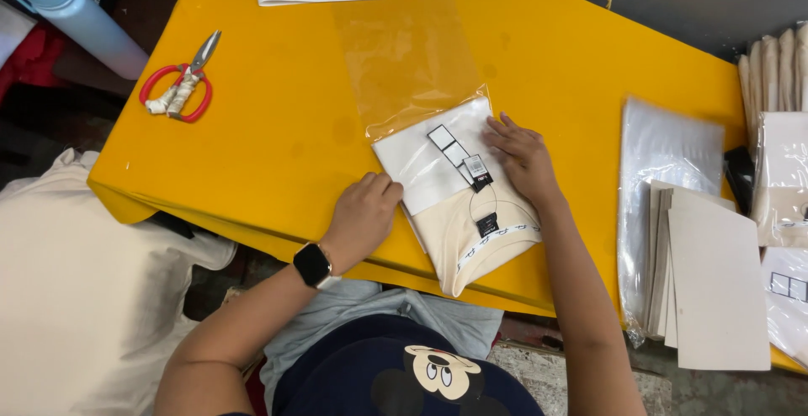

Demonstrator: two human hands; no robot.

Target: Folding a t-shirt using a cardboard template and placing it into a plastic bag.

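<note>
Your left hand rests loosely curled, holding nothing, at the edge of a folded cream garment, which lies at the near middle of the yellow table. Your right hand lies flat on the garment's far side, fingers spread, gripping nothing. The garment sits halfway inside a clear plastic bag, which stretches away toward 12 o'clock. Small tags rest on the garment. Red-handled scissors lie at 10 o'clock. Grey cardboard sheets are stacked at 3 o'clock, beside more clear bags.
</note>
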